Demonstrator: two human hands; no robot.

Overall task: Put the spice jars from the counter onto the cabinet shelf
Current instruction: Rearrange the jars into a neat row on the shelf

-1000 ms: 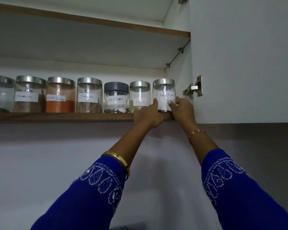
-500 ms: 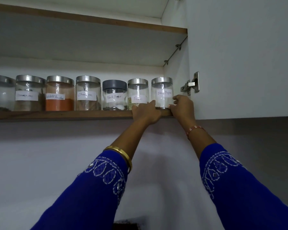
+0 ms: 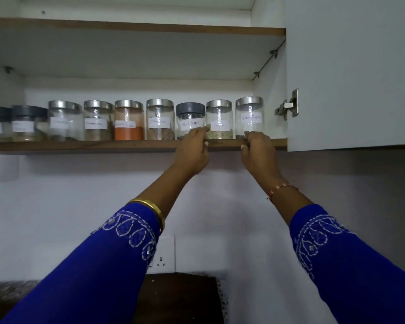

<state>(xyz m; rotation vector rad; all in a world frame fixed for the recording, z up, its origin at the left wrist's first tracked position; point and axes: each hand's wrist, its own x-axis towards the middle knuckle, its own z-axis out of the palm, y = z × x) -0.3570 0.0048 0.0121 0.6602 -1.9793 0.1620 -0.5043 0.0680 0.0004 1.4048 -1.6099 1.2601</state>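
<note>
Centre frame: the spice jars are standing in a row on the cabinet shelf. Left hand and right hand are curling at its edge, grasping nothing; a brushing knuckle could be toppling the rightmost jar.

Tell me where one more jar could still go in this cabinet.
The upper shelf shows nothing on it from below. The lower shelf is crowded: jars run side by side up to the rightmost jar, leaving only a sliver before the cabinet side wall. Both hands, left and right, are at its front edge.
</note>
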